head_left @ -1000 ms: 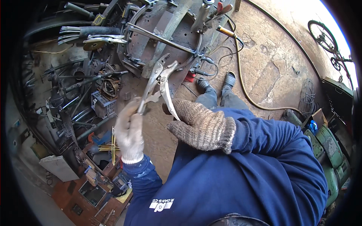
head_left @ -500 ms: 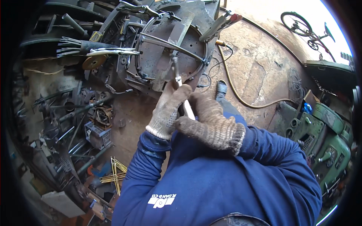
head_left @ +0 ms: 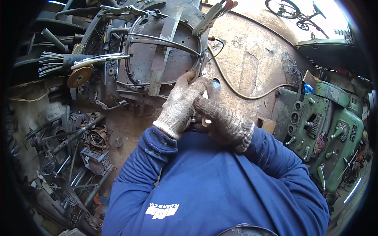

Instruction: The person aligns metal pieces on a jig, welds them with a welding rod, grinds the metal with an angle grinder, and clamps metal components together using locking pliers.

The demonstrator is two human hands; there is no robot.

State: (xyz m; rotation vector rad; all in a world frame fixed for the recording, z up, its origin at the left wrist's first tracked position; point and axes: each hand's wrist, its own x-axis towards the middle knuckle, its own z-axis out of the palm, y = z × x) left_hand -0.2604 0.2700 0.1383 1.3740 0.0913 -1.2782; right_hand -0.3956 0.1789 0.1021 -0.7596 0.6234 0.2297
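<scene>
Gloved in off-white knit, my left hand (head_left: pixel 182 101) closes around the upper part of silver locking pliers (head_left: pixel 205 94). My right hand (head_left: pixel 225 112), in a browner glove, grips their handle end close to my chest. The fingers hide much of the tool, and its jaw end points away at the near right edge of the steel worktable (head_left: pixel 143 65). On that table lies a round metal hoop (head_left: pixel 127 59), crossed by a curved rod (head_left: pixel 165 41) and a flat bar (head_left: pixel 168 29). Another locking clamp (head_left: pixel 100 59) grips the hoop's left side.
A clamp with a red tip (head_left: pixel 214 17) juts from the table's right corner. Left are a wire bundle (head_left: pixel 51 63), a brown disc (head_left: pixel 80 77) and scrap metal (head_left: pixel 67 137). A hose (head_left: pixel 232 88) crosses the floor toward a green machine (head_left: pixel 340 135); a bicycle (head_left: pixel 301 17) stands beyond.
The view has shifted right, so the table sits further left. Both hands have swung the pliers rightward, from over the near edge of the hoop to the table's right edge.
</scene>
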